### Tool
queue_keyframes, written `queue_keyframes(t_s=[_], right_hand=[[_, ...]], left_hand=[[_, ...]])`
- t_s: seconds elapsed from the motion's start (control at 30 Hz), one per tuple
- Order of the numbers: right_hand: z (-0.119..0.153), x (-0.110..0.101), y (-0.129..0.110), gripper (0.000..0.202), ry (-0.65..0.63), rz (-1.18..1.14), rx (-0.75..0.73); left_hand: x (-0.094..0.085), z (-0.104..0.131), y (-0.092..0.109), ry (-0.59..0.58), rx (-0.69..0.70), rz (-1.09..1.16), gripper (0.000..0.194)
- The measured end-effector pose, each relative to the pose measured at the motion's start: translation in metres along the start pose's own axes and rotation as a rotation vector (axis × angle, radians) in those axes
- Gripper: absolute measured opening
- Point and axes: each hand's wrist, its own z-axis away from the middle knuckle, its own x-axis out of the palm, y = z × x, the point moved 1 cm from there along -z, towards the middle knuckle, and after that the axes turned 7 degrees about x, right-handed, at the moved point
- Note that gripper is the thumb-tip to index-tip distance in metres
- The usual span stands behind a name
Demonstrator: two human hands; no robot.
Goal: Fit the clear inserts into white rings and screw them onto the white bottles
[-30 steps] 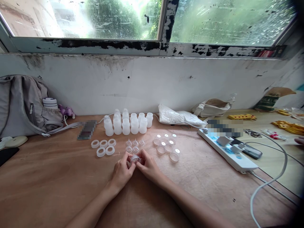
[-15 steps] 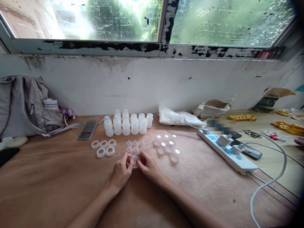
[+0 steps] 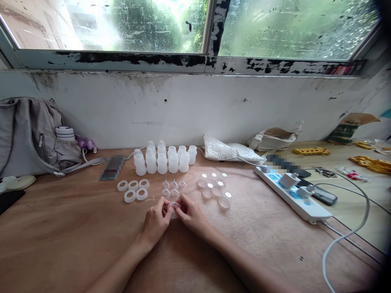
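My left hand (image 3: 156, 219) and my right hand (image 3: 192, 215) meet over the table. Between them, thumbs and fingertips pinch a translucent bottle ring (image 3: 174, 204) from both sides. Something clear shows at its lower edge, perhaps a nipple, but the fingers hide most of it. Just beyond my hands lie several clear bottle nipples (image 3: 174, 193). Several loose white bottle rings (image 3: 130, 197) are grouped to the left. On the right sit several clear caps (image 3: 224, 201) with small white discs. Several frosted baby bottles (image 3: 163, 163) stand behind, a few of them topped.
A white power strip (image 3: 293, 197) with plugs and a looping cable (image 3: 363, 211) lies at right. A phone (image 3: 112, 167) and grey backpack (image 3: 29, 134) are at left. Along the wall rest a white plastic bag (image 3: 230, 151) and a cream pouch (image 3: 275, 139).
The ring has tilted and shifted slightly down between my fingertips. My thumbs have moved a little; both hands keep their grip. At the far right, another person's fingers have left the view.
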Motion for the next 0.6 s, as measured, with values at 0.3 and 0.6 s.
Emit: queue_keyframes(t_s=[0.3,0.6], right_hand=[[-0.0002,-0.0007,0.0019,0.013,0.028,0.068,-0.018],[-0.0041,-0.0064,0.0023,0.028,-0.155,-0.325,0.156]], left_hand=[[0.0000,0.0002,0.0030,-0.017,0.008,-0.055,0.011],[-0.0004,-0.0052,-0.0033,0.028,-0.087,0.320,0.020]])
